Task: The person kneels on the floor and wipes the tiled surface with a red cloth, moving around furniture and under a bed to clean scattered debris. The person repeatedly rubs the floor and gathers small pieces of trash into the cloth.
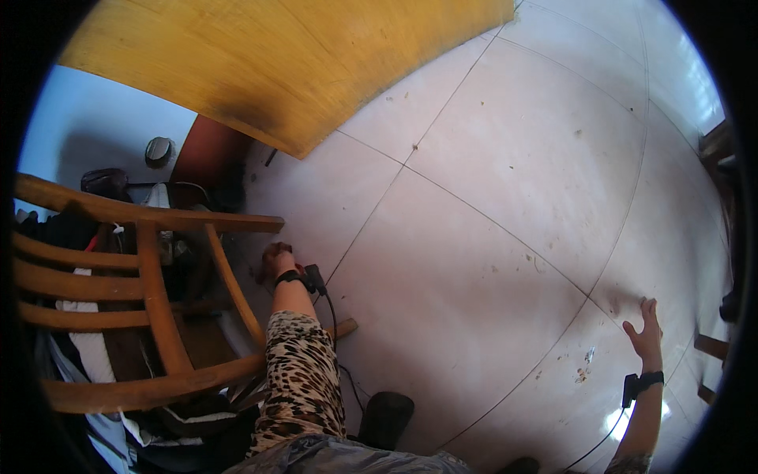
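Observation:
My left hand (pixel 276 259) is low over the tiled floor (pixel 474 219), just right of a wooden chair (pixel 155 290) with a slatted back. Its fingers look curled, and something dark and reddish shows around them. Whether the hand holds anything is too dark and small to tell. My right hand (pixel 646 332) reaches out over the floor on the far right, its thumb and fingers apart and nothing in it. Both wrists wear black bands (pixel 642 384) with a small device and a cable.
A yellow wooden panel (pixel 284 65) stands at the upper left. Behind the chair are piled clothes (pixel 89 338) and a dark bag (pixel 105 182) near the wall. Crumbs and scraps (pixel 582 374) lie on the tiles. Dark wooden furniture legs (pixel 710 346) stand at the right edge.

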A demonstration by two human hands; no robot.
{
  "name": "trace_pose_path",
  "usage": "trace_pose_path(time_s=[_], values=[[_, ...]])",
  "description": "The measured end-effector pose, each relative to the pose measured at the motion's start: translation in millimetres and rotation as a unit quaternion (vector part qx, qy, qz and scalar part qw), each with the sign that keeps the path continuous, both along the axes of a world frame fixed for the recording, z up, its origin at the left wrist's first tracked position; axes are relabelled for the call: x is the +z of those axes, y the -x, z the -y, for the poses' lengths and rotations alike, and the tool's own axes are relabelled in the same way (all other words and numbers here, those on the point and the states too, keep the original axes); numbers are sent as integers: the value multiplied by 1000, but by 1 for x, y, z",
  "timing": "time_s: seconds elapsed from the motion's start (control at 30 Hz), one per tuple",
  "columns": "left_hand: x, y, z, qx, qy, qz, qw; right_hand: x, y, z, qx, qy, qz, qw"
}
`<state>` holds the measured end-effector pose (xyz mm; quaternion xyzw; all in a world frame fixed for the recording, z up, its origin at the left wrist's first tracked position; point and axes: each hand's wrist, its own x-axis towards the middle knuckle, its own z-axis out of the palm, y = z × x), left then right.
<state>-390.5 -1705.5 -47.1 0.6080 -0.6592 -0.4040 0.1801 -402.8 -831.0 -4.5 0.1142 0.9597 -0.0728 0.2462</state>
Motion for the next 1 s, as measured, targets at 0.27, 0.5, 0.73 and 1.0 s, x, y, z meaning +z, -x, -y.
trace_pose_path(time_s=[0.27,0.5,0.73,1.0], values=[[9,142,-118,-167,221,320,906,2,5,-5,7,36,-14,999],[-11,202,-267,-440,347,141,816,-4,5,-1,7,31,-37,999],[2,127,-472,-578,337,-5,743,2,5,1,8,13,-27,1000],[14,47,-533,-634,125,-134,751,4,5,2,-8,-1,-8,1000]])
